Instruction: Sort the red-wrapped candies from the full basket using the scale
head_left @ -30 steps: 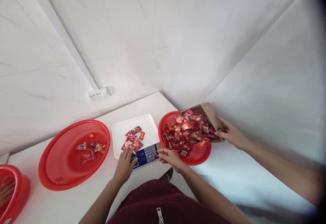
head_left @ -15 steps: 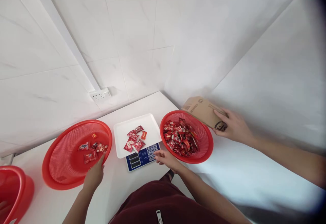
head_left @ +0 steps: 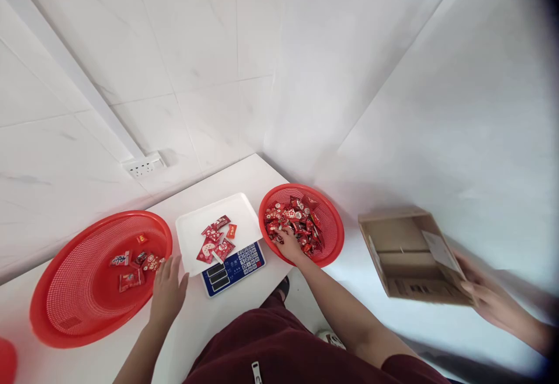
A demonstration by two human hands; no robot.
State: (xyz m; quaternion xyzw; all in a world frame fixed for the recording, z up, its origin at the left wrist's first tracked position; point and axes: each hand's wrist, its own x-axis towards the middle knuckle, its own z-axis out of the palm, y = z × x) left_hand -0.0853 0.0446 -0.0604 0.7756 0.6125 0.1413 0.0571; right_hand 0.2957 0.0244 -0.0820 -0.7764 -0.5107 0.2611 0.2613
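Head view. Our right hand (head_left: pixel 289 244) reaches among the wrapped candies (head_left: pixel 301 221) in the small red basket (head_left: pixel 334 238), which stands just beside the scale (head_left: pixel 231 265), seemingly for easy reach. Whether its grip holds one we cannot tell. Our left hand (head_left: pixel 168 292) rests spread and empty at the rim of the large basket (head_left: pixel 78 291).

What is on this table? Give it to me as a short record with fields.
Left hand: open, fingers spread, at the near rim of the large red basket, which holds a few red packets.
Right hand: in the heap of sweets in the small red basket; grip hidden.
Scale: between the baskets; its white tray carries loose packets.
Nearby: a co-worker's hand holds an empty cardboard box to the right.
Wall: socket strip.
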